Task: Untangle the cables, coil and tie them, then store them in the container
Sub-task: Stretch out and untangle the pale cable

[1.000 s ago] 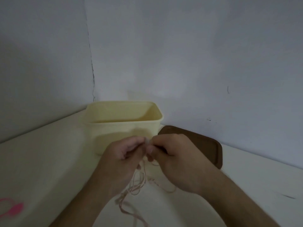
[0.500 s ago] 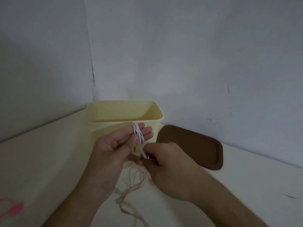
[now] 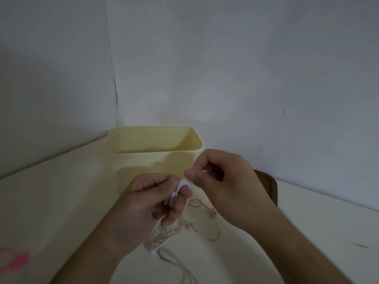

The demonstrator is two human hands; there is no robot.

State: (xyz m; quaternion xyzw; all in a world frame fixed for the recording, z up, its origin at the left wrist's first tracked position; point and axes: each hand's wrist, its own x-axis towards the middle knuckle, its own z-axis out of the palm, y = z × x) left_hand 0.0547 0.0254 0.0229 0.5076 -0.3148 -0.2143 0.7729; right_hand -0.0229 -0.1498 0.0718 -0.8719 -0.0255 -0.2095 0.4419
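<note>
Your right hand (image 3: 223, 181) has lifted, pinching white cable (image 3: 180, 188) wound on your left hand's (image 3: 149, 210) fingers: coiling continues, tying and container (image 3: 155, 160) remain.

two hands (image 3: 147, 203) (image 3: 223, 181), one container (image 3: 151, 158), one lid (image 3: 268, 187).

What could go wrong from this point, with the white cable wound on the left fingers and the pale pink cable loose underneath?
1. The white coil sits only on the left hand fingertips; it might slip off and unwind while the right hand works its end.
2. The pink cable lies looped under both hands and could snag the white one again.
3. No tie shows, so the coil may spring open in the container.
</note>
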